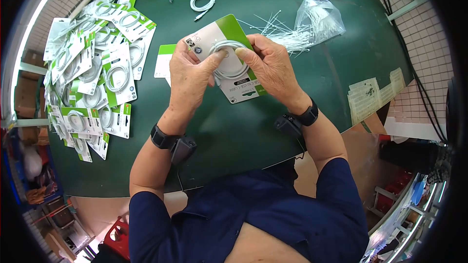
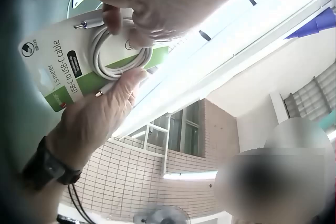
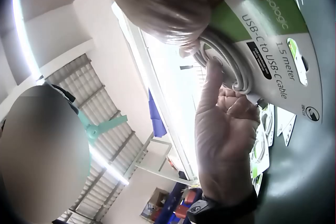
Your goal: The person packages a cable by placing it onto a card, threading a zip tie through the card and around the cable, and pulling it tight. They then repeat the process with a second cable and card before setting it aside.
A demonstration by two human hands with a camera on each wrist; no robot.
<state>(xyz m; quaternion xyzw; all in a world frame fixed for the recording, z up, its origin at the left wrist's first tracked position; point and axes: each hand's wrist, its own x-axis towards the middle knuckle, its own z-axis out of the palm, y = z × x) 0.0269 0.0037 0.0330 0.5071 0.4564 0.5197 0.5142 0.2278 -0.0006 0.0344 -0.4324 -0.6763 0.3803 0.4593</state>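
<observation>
Both hands hold a white and green cable card [image 1: 230, 27] up over the table, with a coiled white USB-C cable [image 1: 232, 76] lying against its face. My left hand [image 1: 191, 75] grips the card's left side, its thumb pressing inside the coil. From the right, my right hand [image 1: 277, 70] pinches the card's edge and the coil under its thumb. The card's printed text [image 3: 264, 50] and a metal cable plug [image 2: 81, 25] show in the wrist views. Fingers behind the card are mostly hidden. Another card [image 1: 164, 63] lies on the table beyond the left hand.
A large heap of carded cables [image 1: 117, 79] covers the table's left side. Two loose coiled cables [image 1: 202, 3] lie at the back. Thin white ties [image 1: 295, 41] spill from a clear bag [image 1: 319, 17] at the back right. A worn printed sheet [image 1: 364, 98] lies near the right edge.
</observation>
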